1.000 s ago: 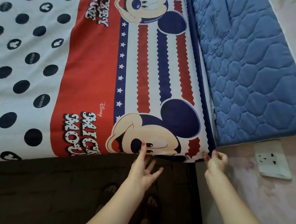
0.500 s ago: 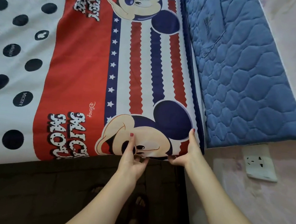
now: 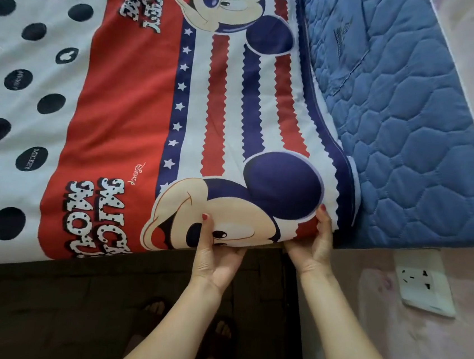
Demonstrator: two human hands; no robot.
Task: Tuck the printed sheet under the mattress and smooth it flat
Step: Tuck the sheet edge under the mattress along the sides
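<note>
The printed sheet, white with black dots, a red band, stripes and cartoon mouse heads, covers the mattress. Its near right corner is lifted off the bed frame. My left hand grips the mattress's near edge through the sheet, thumb on top over the mouse face, fingers hidden underneath. My right hand holds the corner beside it, thumb up on the sheet's side and fingers curled under the edge.
A blue quilted pad stands against the pink wall to the right of the mattress. A white wall socket sits just below it. The dark bed frame runs along the near edge, and my feet show on the floor.
Both hands have closed on the near right corner of the mattress. The corner has risen, and the sheet's right edge now bulges up beside the blue pad.
</note>
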